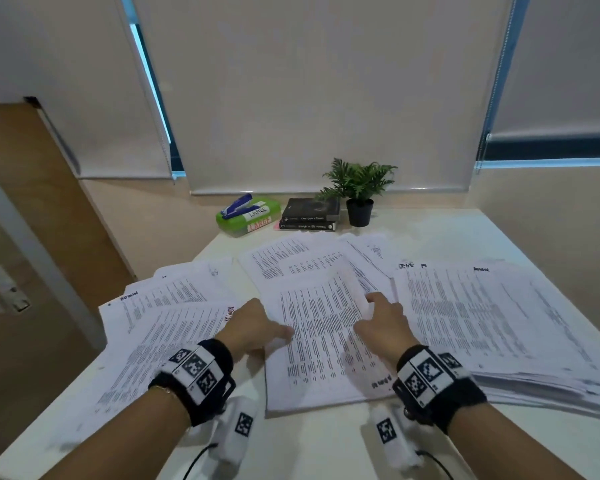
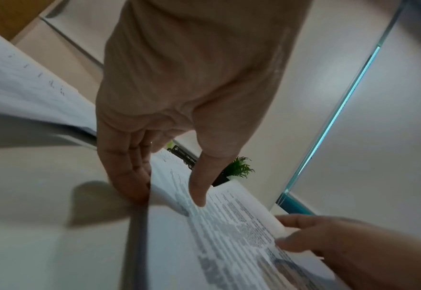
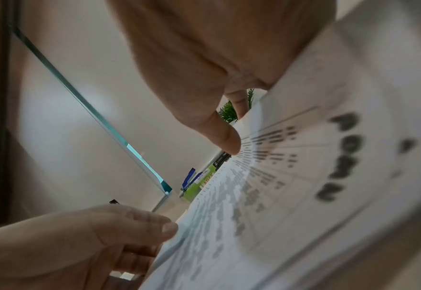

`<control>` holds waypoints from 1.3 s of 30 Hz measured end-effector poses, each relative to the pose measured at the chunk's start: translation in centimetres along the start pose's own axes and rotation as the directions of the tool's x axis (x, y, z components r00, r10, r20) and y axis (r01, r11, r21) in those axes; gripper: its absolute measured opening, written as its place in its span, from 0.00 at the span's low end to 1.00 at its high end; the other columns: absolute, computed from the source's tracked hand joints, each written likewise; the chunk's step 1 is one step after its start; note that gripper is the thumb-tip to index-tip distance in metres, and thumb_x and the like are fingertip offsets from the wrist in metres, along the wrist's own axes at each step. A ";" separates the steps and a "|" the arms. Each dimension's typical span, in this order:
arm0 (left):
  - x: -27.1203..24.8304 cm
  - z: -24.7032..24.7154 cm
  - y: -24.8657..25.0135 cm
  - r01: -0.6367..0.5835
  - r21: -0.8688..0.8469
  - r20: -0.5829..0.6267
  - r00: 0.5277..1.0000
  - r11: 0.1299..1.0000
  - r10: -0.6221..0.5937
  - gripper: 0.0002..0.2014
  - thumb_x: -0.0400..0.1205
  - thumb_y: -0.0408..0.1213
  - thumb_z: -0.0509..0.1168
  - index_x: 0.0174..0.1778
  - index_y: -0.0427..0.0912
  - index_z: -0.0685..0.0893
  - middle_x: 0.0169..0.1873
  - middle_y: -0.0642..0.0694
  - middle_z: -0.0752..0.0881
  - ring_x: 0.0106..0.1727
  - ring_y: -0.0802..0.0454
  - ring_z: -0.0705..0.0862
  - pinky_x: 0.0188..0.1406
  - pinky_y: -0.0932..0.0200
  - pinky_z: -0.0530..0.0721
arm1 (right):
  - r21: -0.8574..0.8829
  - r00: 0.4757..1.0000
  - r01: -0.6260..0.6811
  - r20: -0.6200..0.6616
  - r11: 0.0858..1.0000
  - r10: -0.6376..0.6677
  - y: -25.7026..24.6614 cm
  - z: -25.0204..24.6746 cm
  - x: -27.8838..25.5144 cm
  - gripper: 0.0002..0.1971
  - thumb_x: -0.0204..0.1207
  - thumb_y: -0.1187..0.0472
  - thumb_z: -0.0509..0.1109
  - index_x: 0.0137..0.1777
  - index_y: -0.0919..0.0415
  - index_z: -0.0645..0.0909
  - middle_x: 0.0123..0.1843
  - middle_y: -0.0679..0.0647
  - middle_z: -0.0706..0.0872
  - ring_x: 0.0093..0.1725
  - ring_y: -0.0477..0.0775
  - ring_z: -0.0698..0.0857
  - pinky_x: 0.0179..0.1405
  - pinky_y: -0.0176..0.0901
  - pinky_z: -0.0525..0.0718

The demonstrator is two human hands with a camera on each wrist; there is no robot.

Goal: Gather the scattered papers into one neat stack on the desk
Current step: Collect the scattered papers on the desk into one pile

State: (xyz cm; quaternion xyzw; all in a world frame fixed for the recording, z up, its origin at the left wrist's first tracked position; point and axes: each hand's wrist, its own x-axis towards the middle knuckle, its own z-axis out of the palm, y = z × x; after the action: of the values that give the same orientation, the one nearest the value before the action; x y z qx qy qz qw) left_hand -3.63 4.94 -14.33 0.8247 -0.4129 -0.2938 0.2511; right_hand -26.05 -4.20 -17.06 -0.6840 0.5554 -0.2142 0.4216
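A fanned spread of papers (image 1: 160,327) lies on the desk (image 1: 326,445) outside the left hand (image 1: 253,327). That hand pinches the left edge of the middle sheaf (image 1: 321,341), thumb on top, fingers (image 2: 130,176) under. Across the sheaf, the right hand (image 1: 383,323) pinches its right edge, thumb (image 3: 227,135) pressed on the print. Beyond that grip sits a thick paper pile (image 1: 499,323).

Pale roller blinds (image 1: 319,98) cover the windows behind a white desk (image 1: 326,445), beside a wooden door (image 1: 32,237).
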 end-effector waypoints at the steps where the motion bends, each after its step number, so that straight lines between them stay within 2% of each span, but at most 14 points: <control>1: 0.1 0.4 0.0 -0.004 0.006 0.007 1.000 1.000 0.004 0.29 0.78 0.43 0.84 0.58 0.45 0.68 0.47 0.52 0.78 0.56 0.46 0.84 0.53 0.51 0.88 | 0.019 1.000 -0.002 0.007 1.000 0.002 -0.2 0.0 -0.1 0.35 0.78 0.67 0.66 0.86 0.52 0.63 0.77 0.64 0.71 0.51 0.61 0.86 0.32 0.43 0.85; 4: 0.8 1.5 -0.7 0.026 -0.090 -0.009 1.000 0.996 -0.027 0.22 0.77 0.36 0.84 0.44 0.43 0.73 0.37 0.46 0.79 0.35 0.50 0.79 0.33 0.56 0.77 | 0.146 0.998 -0.055 0.042 0.988 0.049 -0.6 -0.2 -0.5 0.37 0.78 0.69 0.69 0.87 0.57 0.61 0.61 0.59 0.83 0.43 0.58 0.88 0.46 0.54 0.91; 5: 1.0 1.6 -0.9 0.033 -0.128 -0.015 0.999 0.991 -0.035 0.21 0.76 0.36 0.85 0.43 0.41 0.75 0.37 0.43 0.80 0.33 0.49 0.79 0.32 0.56 0.77 | 0.179 0.996 -0.080 0.053 0.981 0.072 -0.5 -0.3 -0.5 0.38 0.78 0.71 0.70 0.87 0.59 0.61 0.64 0.59 0.83 0.41 0.54 0.86 0.48 0.53 0.90; 8: 1.1 2.0 -1.5 0.032 -0.111 -0.037 0.999 0.993 -0.036 0.21 0.75 0.41 0.85 0.49 0.36 0.80 0.46 0.42 0.88 0.43 0.45 0.87 0.40 0.53 0.85 | 0.188 0.989 -0.133 0.092 0.973 0.117 -0.7 -0.8 -1.1 0.38 0.78 0.73 0.74 0.86 0.68 0.63 0.79 0.64 0.77 0.47 0.48 0.86 0.49 0.47 0.88; 10: 0.8 2.1 -1.8 0.006 -0.019 -0.066 0.998 1.000 -0.008 0.21 0.75 0.45 0.84 0.53 0.38 0.83 0.47 0.42 0.90 0.48 0.43 0.90 0.42 0.52 0.87 | 0.204 0.983 -0.147 0.138 0.968 0.121 -1.0 -0.8 -1.5 0.29 0.75 0.70 0.77 0.76 0.75 0.75 0.68 0.69 0.84 0.57 0.62 0.90 0.65 0.62 0.87; 11: 0.6 2.1 -1.9 -0.006 0.010 -0.066 0.998 1.000 0.007 0.21 0.74 0.47 0.84 0.53 0.38 0.85 0.46 0.41 0.91 0.48 0.43 0.91 0.43 0.51 0.89 | 0.238 0.985 -0.141 0.134 0.961 0.112 -0.9 -0.6 -1.6 0.27 0.72 0.69 0.77 0.70 0.79 0.78 0.63 0.74 0.87 0.52 0.64 0.89 0.64 0.67 0.88; 13: 0.3 1.9 -1.8 -0.025 -0.009 -0.048 0.999 1.000 0.024 0.21 0.74 0.48 0.83 0.55 0.38 0.87 0.46 0.40 0.92 0.47 0.43 0.91 0.43 0.51 0.89 | 0.293 0.990 -0.102 0.121 0.951 0.069 -0.8 -0.4 -1.7 0.29 0.71 0.66 0.73 0.70 0.84 0.74 0.56 0.64 0.87 0.48 0.60 0.82 0.54 0.58 0.86; 17: -0.1 1.3 -0.7 -0.078 -0.159 -0.118 0.991 0.984 0.060 0.22 0.81 0.52 0.79 0.60 0.39 0.85 0.52 0.46 0.91 0.52 0.47 0.91 0.51 0.50 0.90 | 0.318 0.998 -0.017 0.063 0.948 -0.004 -2.2 -2.2 -3.6 0.29 0.87 0.68 0.63 0.87 0.61 0.64 0.82 0.50 0.73 0.80 0.56 0.74 0.81 0.62 0.73; 21: 0.9 0.6 1.5 -0.093 -0.293 -0.208 0.978 0.952 0.031 0.25 0.85 0.56 0.74 0.69 0.43 0.82 0.61 0.47 0.84 0.61 0.44 0.86 0.65 0.43 0.88 | 0.378 0.996 0.080 -0.061 0.922 -0.062 -1.4 -7.1 -3.3 0.21 0.87 0.70 0.63 0.77 0.55 0.77 0.70 0.52 0.87 0.64 0.58 0.88 0.68 0.62 0.86; 23: 1.6 0.8 3.1 -0.092 -0.260 -0.204 0.978 0.961 0.038 0.26 0.85 0.56 0.73 0.71 0.40 0.81 0.64 0.47 0.82 0.67 0.40 0.84 0.70 0.40 0.87 | 0.387 0.991 0.075 -0.132 0.919 -0.025 -0.3 -10.0 -2.8 0.20 0.86 0.70 0.65 0.75 0.57 0.78 0.68 0.53 0.88 0.66 0.61 0.87 0.71 0.66 0.83; 28: 3.2 3.4 6.6 -0.021 0.015 -0.092 0.996 1.000 0.022 0.27 0.81 0.64 0.73 0.49 0.40 0.78 0.44 0.45 0.84 0.47 0.45 0.86 0.52 0.53 0.86 | 0.326 0.974 -0.048 -0.193 0.944 0.117 3.9 -16.7 -1.2 0.17 0.85 0.71 0.67 0.72 0.65 0.80 0.68 0.61 0.87 0.66 0.67 0.85 0.69 0.64 0.81; 31: 5.0 4.7 7.3 0.059 0.153 -0.057 0.997 0.987 -0.051 0.58 0.65 0.78 0.72 0.77 0.33 0.73 0.66 0.36 0.87 0.67 0.36 0.87 0.66 0.47 0.87 | 0.256 0.955 -0.166 -0.199 0.952 0.220 7.0 -19.2 -0.2 0.16 0.83 0.71 0.68 0.70 0.69 0.79 0.66 0.68 0.86 0.63 0.70 0.84 0.67 0.68 0.83; 35: 5.3 5.2 8.3 0.073 0.272 -0.110 0.993 0.960 -0.044 0.60 0.70 0.63 0.83 0.86 0.28 0.63 0.78 0.34 0.79 0.74 0.34 0.83 0.68 0.47 0.88 | 0.126 0.913 -0.292 -0.260 0.948 0.315 9.7 -20.1 0.4 0.24 0.80 0.74 0.71 0.75 0.78 0.74 0.73 0.75 0.80 0.67 0.73 0.83 0.62 0.60 0.83; 39: 6.1 5.6 8.7 0.078 0.315 -0.081 0.995 0.946 -0.055 0.41 0.73 0.51 0.86 0.75 0.29 0.83 0.69 0.34 0.89 0.71 0.37 0.88 0.72 0.46 0.88 | 0.077 0.904 -0.319 -0.273 0.945 0.328 10.4 -20.1 0.7 0.34 0.81 0.73 0.71 0.86 0.73 0.64 0.84 0.71 0.70 0.80 0.73 0.74 0.76 0.64 0.78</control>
State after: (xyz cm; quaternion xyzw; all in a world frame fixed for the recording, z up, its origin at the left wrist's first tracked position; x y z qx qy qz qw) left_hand -9.19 -5.68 -14.24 0.8778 -0.4177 -0.2019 0.1196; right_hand -47.16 -11.90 -14.54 -0.5384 0.7120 -0.2451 0.3783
